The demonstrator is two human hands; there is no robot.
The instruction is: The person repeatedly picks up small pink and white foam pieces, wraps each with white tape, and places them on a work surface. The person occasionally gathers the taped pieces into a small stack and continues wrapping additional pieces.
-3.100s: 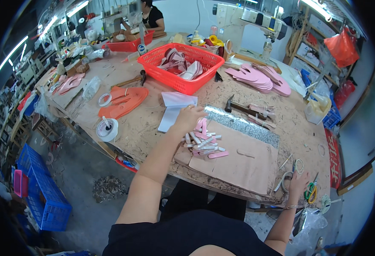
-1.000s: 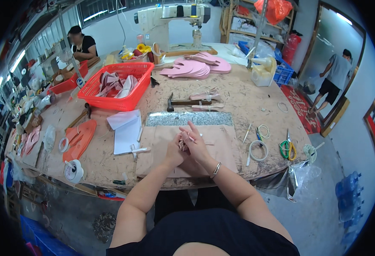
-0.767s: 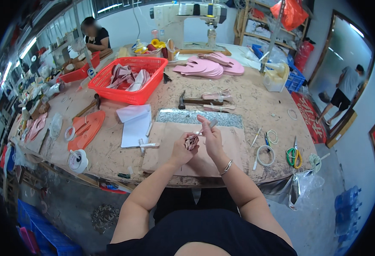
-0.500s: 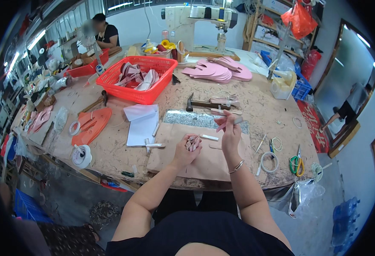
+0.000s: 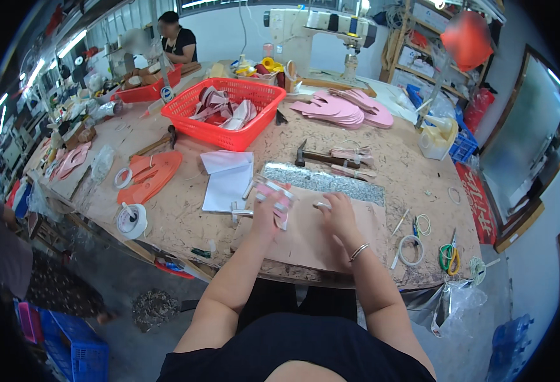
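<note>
1. Pink strips (image 5: pixel 275 194): a small bunch, held in the left hand (image 5: pixel 268 213) over the tan board (image 5: pixel 305 239) at the near bench edge. Fingers closed round the bunch; strip ends stick out up top.
2. Right hand (image 5: pixel 338 216): flat on the board, just right of the left hand, fingers narrow w/ a small white piece (image 5: pixel 321 205) at the tips. Can't tell if it's pinched or only touched.
3. Step, as I read it: sorting/gathering strips into one bunch on the board. Next move prob. calls for a steady left grip so the bunch doesn't fan out, and a fine pinch by the right hand on the white piece.
4. Just beyond the board: glitter sheet (image 5: pixel 321 181), laid flat; white paper (image 5: pixel 227 178) to its left.
5. Hammer (image 5: pixel 321 156) behind the sheet, near more strips.
6. Red basket (image 5: pixel 232 111), mid-bench: holds pink and pale shoe parts, piled loose, about half full.
7. 2nd red tray (image 5: pixel 146 92), far left by another person: contents too small to tell.
8. Pink soles (image 5: pixel 343 111) stacked loose on the bench, right of the basket, not in any container.
9. Orange soles (image 5: pixel 149 178) + tape roll (image 5: pixel 130 219) on the left; scissors (image 5: pixel 448 254) and rings far right.
10. Blue crate (image 5: pixel 73 347) on the floor, lower left; inside not clear.
</note>
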